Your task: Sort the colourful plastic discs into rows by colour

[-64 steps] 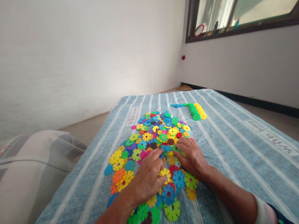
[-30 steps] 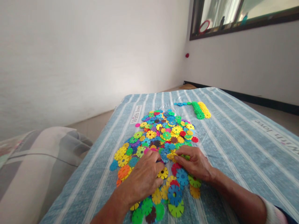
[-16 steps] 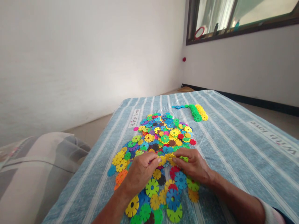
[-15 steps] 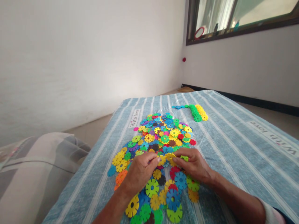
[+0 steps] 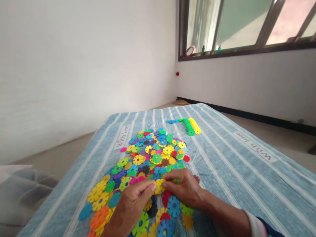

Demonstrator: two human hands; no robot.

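Between my two hands is a yellow notched snowflake disc [image 5: 159,187], or two overlapping; I cannot tell which. My left hand [image 5: 133,200] pinches its left edge between thumb and forefinger. From the right, my right hand [image 5: 185,188] grips the other edge, its fingertips partly covering it. Under and around both hands spreads a pile of mixed-colour snowflake discs [image 5: 138,160], partly hidden by my hands. Close by the right hand lie a blue disc [image 5: 174,206] and a lime green disc [image 5: 187,209].
A striped blue cloth [image 5: 217,184] covers the table. Farther back lie a green row of joined discs [image 5: 189,127], a yellow row [image 5: 195,126] and a short blue chain [image 5: 172,121]. A pale wall stands behind, with a window [image 5: 237,26] at the upper right.
The yellow discs, seen side by side in my two hands before, now appear as one overlapping shape, and my hands are closer together. My view has turned to the right.
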